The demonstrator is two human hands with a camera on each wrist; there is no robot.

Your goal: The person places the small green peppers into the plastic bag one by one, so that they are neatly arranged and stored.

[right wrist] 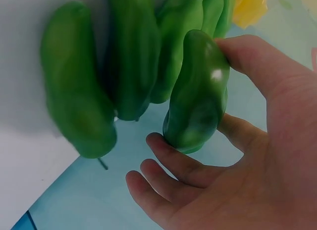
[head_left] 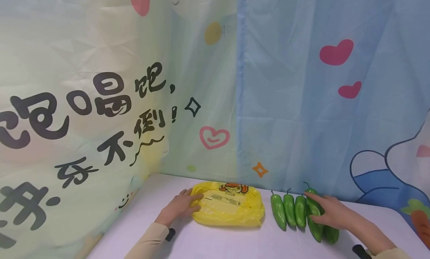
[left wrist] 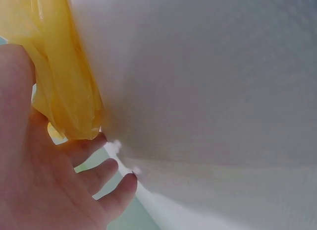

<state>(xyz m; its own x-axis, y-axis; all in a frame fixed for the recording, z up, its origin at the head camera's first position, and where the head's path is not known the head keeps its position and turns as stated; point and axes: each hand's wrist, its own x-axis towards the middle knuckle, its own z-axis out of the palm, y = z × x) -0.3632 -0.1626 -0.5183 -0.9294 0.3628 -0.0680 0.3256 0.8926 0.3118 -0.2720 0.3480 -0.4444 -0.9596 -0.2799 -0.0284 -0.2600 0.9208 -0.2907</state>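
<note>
My left hand (head_left: 183, 203) is at the left end of a crumpled yellow plastic bag (head_left: 231, 216), which lies on the table with printing on top. In the left wrist view, the bag's yellow film (left wrist: 67, 76) passes between thumb and index finger, while the other fingers (left wrist: 119, 195) extend loosely past it. At the right, my right hand (head_left: 332, 212) holds a long green pepper (right wrist: 200, 91) between thumb and fingers. Several more green peppers (head_left: 278, 212) lie side by side to its left, and another pepper (head_left: 331, 234) is partly hidden below the hand.
A pale tablecloth (head_left: 215, 244) covers the table. Printed curtains hang close behind it, with a blue curtain (head_left: 285, 102) at the right and a cream one (head_left: 67, 35) with black lettering at the left. The peppers stand near the table's back edge.
</note>
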